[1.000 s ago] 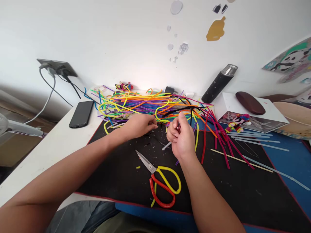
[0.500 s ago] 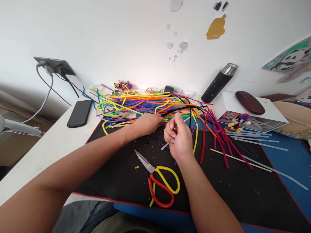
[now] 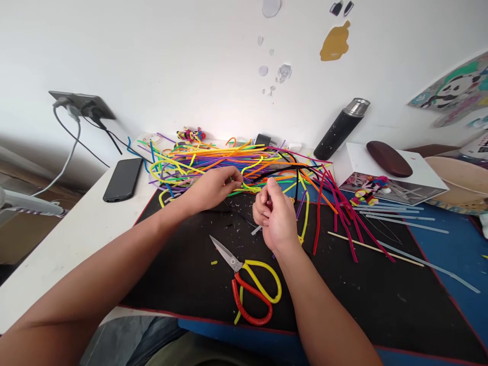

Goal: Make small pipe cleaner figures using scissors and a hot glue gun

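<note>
My left hand [image 3: 215, 187] is over the front edge of a heap of coloured pipe cleaners [image 3: 213, 161], thumb and fingertips pinched together. Whatever lies in that pinch is too small to make out. To its right, my right hand [image 3: 277, 216] is raised above the black mat with its fingers curled against the thumb. Its grip is turned away, so what it holds is hidden. Small yellow bits show just behind this hand. Nearer to me lie scissors [image 3: 244, 277] with one red and one yellow handle, blades slightly pointing left.
A phone [image 3: 123, 180] lies at the left on the white table. Magenta pipe cleaners [image 3: 348, 223], a thin wooden stick [image 3: 375, 249] and clear sticks [image 3: 404, 218] spread to the right. Behind them are a black flask [image 3: 339, 133], a white box [image 3: 404, 157] and a small colourful figure [image 3: 368, 192].
My left hand has moved left and slightly up, widening the gap to my right hand. The right hand stays nearly in place, still curled. The view has shifted slightly.
</note>
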